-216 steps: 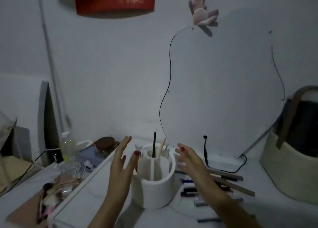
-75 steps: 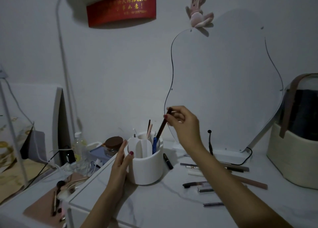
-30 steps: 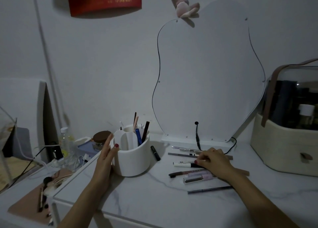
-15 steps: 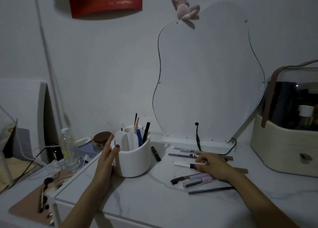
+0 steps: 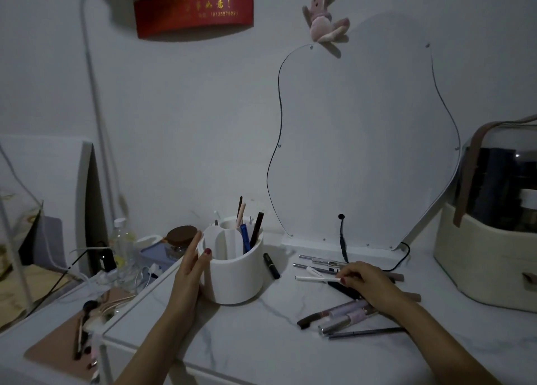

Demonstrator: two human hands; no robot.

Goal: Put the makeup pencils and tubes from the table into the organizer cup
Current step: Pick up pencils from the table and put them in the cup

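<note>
The right hand [image 5: 367,283] is down among the scattered makeup, thumb and forefinger pinching the near end of a thin white pencil [image 5: 316,279], which looks barely raised off the marble table [image 5: 261,344], if at all. A pinch at the very end seems chosen so the pencil can be swung upright and dropped point-first. The left hand [image 5: 189,271] lies spread and flat against the side of the white organizer cup [image 5: 236,280], thumb hooked at the rim; I take that as bracing, so the cup stays put while things go in one-handed.

The cup already holds a blue pen [image 5: 245,238], a dark brown pencil [image 5: 257,229] and a couple of slim sticks, all leaning in the back compartments. Still lying on the table: a black tube [image 5: 271,266] just beside the cup, silver pencils [image 5: 316,260] near the mirror's base, pinkish tubes [image 5: 347,315] and a thin dark liner [image 5: 366,331] nearer me.

The right palm and wrist cover several pieces, so I can't count what is under there. The room is dim; labels are unreadable, and the cup's front compartments are hidden by its wall. The beige case [image 5: 488,268] is cut off at the right edge.
</note>
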